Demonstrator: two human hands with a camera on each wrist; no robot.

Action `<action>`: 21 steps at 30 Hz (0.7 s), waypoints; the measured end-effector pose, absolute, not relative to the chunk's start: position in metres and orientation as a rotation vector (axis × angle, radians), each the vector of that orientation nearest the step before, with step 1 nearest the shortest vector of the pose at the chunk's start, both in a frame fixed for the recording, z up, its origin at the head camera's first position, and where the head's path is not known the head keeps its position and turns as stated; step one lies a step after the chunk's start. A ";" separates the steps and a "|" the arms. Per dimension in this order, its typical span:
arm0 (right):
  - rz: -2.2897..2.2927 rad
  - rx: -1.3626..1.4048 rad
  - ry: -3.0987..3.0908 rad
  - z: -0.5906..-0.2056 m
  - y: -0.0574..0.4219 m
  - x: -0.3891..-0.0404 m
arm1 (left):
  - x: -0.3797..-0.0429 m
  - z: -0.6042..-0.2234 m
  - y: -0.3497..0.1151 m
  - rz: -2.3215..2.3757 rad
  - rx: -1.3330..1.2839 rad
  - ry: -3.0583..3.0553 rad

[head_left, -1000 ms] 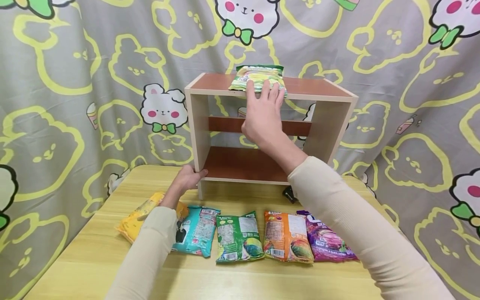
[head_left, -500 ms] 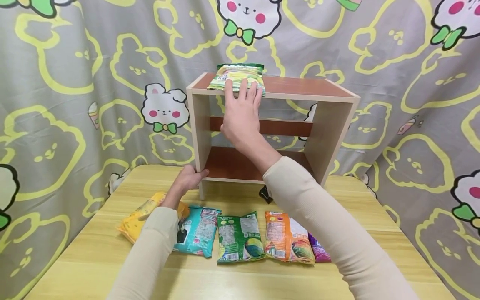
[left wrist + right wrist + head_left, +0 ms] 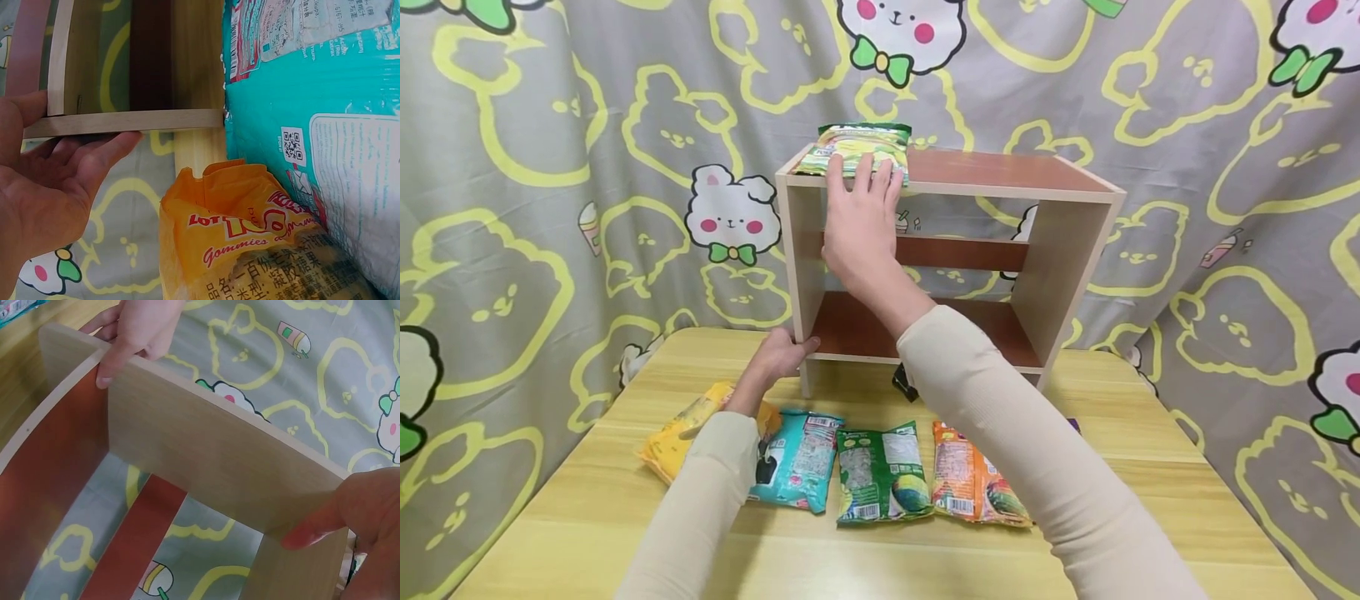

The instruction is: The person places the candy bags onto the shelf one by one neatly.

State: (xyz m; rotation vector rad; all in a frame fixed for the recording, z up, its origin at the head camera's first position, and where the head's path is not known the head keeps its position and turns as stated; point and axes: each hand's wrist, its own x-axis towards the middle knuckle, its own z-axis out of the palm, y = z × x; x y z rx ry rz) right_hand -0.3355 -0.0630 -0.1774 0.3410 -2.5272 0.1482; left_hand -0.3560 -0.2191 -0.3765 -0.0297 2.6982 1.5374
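A small two-tier shelf [image 3: 925,192] with brown boards and pale edges stands on the table. My left hand [image 3: 781,354] grips its left side panel at the lower board, with the thumb on the inner face and fingers outside in the left wrist view. On the top board, at the left end, lies a green and yellow candy bag [image 3: 868,148]. My right hand [image 3: 863,225] reaches up with straight fingers on the bag's front part. In the right wrist view its thumb [image 3: 315,528] lies under the top board.
Along the table [image 3: 850,562] in front of the shelf lie a yellow bag [image 3: 673,437], a teal bag [image 3: 801,467], a green bag [image 3: 883,475] and an orange bag [image 3: 958,479]. A purple bag is mostly behind my right sleeve. A black object [image 3: 904,383] sits under the shelf.
My right hand and the green and yellow candy bag have moved left along the top board to its left end. The left hand keeps its hold on the side panel.
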 end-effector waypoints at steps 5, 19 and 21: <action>0.101 0.319 -2.542 -0.176 -0.070 -0.336 | -0.356 -0.377 -0.219 1.527 -0.030 2.704; 0.013 0.310 -2.478 -0.182 -0.068 -0.338 | -0.357 -0.377 -0.219 1.527 -0.035 2.698; 0.001 0.310 -2.464 -0.185 -0.067 -0.339 | -0.357 -0.377 -0.219 1.523 -0.036 2.699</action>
